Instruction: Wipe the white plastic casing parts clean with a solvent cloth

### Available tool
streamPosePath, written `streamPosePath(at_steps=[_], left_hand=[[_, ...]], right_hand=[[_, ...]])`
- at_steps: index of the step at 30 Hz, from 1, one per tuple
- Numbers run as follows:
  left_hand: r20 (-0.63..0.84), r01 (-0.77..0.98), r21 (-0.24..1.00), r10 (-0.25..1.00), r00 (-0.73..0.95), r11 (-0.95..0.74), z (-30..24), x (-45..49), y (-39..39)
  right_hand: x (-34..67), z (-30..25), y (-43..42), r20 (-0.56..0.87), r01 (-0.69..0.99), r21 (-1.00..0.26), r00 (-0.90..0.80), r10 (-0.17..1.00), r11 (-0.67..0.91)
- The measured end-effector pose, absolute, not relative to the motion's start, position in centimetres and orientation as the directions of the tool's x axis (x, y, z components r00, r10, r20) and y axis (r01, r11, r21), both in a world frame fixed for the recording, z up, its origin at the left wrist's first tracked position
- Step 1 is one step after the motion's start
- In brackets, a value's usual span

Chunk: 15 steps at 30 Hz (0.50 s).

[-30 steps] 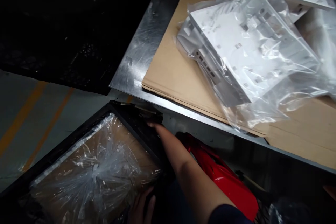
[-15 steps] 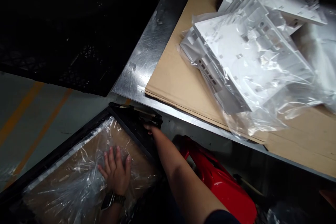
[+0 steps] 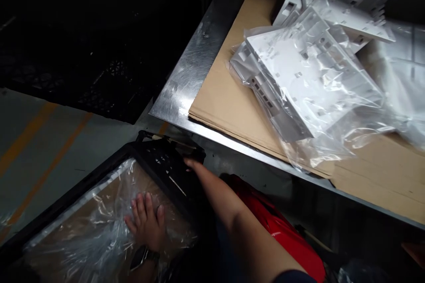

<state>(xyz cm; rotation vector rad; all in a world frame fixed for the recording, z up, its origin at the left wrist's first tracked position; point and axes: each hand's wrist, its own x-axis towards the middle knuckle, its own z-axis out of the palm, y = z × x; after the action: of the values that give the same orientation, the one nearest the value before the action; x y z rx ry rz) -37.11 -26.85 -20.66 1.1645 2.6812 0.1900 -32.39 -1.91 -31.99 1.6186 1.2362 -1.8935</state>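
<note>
My left hand [image 3: 146, 223], with a watch on its wrist, lies flat with fingers spread on clear plastic wrap [image 3: 113, 234]. Under the wrap is brown cardboard-coloured material inside a black crate [image 3: 79, 190]. My right arm reaches out to the crate's far end, where my right hand [image 3: 190, 163] grips the black end panel [image 3: 162, 159]. Most of its fingers are hidden behind or in the dark of that panel. Triangular holes show in the panel.
A metal table [image 3: 181, 88] with a cardboard sheet [image 3: 226, 97] stands ahead; white plastic parts [image 3: 308, 75] in clear bags lie on it. A red object [image 3: 285, 243] is below its edge, right of my arm. Dark stacked crates [image 3: 109, 79] stand at the left, beside orange-striped floor.
The crate's end panel has tilted, so its holed face shows more. My left hand stays flat on the wrap, slightly lower in view. The view has shifted a little.
</note>
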Motion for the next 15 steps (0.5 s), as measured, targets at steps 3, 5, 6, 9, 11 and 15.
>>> streamPosePath(at_steps=[3,5,6,9,11,15], left_hand=[[-0.195,0.686,0.224,0.722,-0.664,0.692,-20.8,-36.8,-24.5],[-0.224,0.670,0.242,0.712,-0.666,0.702,-20.5,-36.9,-23.7],[-0.239,0.661,0.253,0.708,-0.665,0.706,-20.2,-37.0,-23.4],[-0.268,0.645,0.288,0.707,-0.655,0.708,-18.5,-37.3,-22.8],[-0.237,0.637,0.306,0.705,-0.668,0.707,-17.0,-37.2,-22.3],[-0.214,0.608,0.397,0.713,-0.667,0.688,-15.0,-36.4,-21.2]], right_hand=[[-30.3,-32.3,0.6,-0.929,0.699,-0.369,-0.256,0.268,-0.613],[-28.2,-32.3,2.1,-0.933,0.684,-0.359,-0.238,0.271,-0.635],[-27.0,-32.1,2.6,-0.934,0.679,-0.356,-0.231,0.273,-0.643],[-22.5,-31.5,2.1,-0.935,0.658,-0.351,-0.208,0.288,-0.666],[-19.6,-31.1,0.1,-0.942,0.654,-0.332,-0.187,0.280,-0.680],[-16.4,-30.8,-5.1,-0.961,0.681,-0.275,-0.176,0.213,-0.679]])
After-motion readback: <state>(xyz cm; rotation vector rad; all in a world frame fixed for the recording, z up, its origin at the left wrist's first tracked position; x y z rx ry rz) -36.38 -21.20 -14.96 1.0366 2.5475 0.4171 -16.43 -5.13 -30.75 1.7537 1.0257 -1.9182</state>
